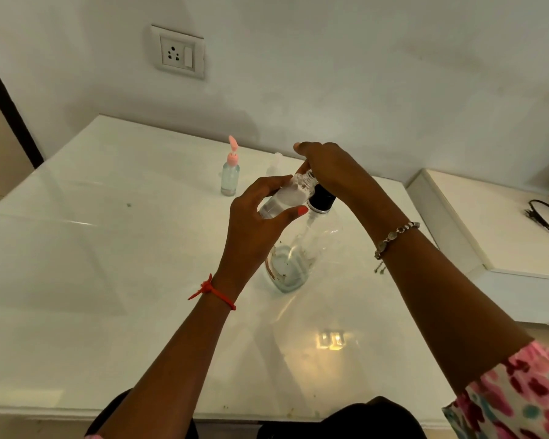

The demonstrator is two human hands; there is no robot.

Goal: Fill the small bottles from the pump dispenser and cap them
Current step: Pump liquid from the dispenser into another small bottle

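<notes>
left hand: gripped an uncapped small bottle, tilted at the spout.
right hand: curled over the pump dispenser head.
done: pink-capped bottle stood on the bench, beyond the left hand.
left: probably finishing this fill, then capping.

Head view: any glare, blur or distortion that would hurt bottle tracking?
Head view: warm glare patch on the table near its front edge. Head view: the small bottle in the left hand looks smeared and low-contrast against white; the clear pump dispenser under the right hand shows mostly by its black collar. Head view: wide-angle bowing tilts the wall socket and curves the table edges.
</notes>
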